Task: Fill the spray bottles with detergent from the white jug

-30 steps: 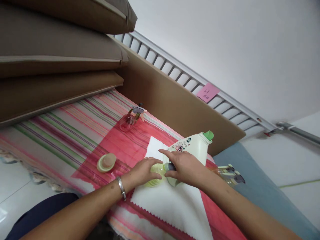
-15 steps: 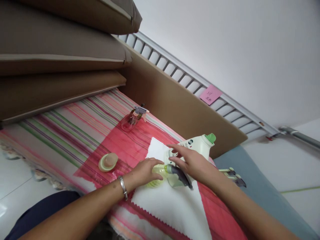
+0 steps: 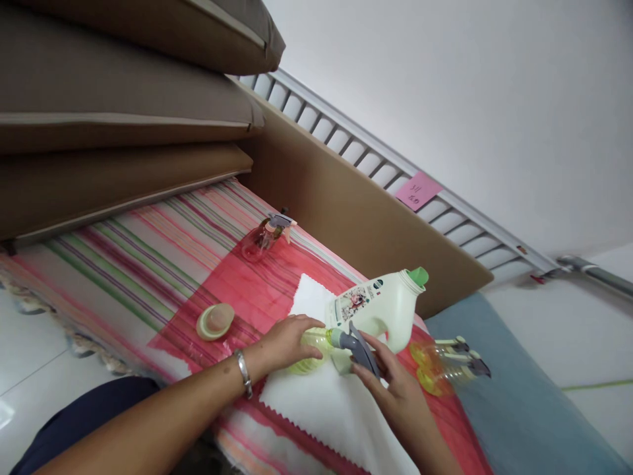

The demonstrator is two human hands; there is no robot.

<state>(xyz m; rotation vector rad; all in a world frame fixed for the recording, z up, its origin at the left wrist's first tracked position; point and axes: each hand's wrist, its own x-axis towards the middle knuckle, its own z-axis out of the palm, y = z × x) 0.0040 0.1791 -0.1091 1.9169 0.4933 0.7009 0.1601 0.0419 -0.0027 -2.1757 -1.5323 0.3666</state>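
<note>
Bottle [image 3: 316,338] of yellow-tinted see-through plastic is right in front of me, over the white cloth [image 3: 336,409], its grey spray head [image 3: 357,349] toward my right; from this slant I cannot tell whether it is quite upright. My left hand [image 3: 284,340] is wrapped round the body, and my right hand [image 3: 395,382] has thumb and fingers about the spray head, so my hands are apart, one at each end of the same bottle.

To do this well, I judge, my left grip should be firm without squeezing the thin plastic, and my right should bear on the head in line with the neck, since a sideways push could tip the bottle or skew the collar.

Just beyond is the pale jug [image 3: 395,300] with its green spout, near enough to knock with an elbow. Two more spray bottles [image 3: 431,379] are to its right. Leftward, on the red sheet [image 3: 212,284], lies a round lid [image 3: 216,321]; farther back is a pinkish spray bottle [image 3: 254,244].
</note>
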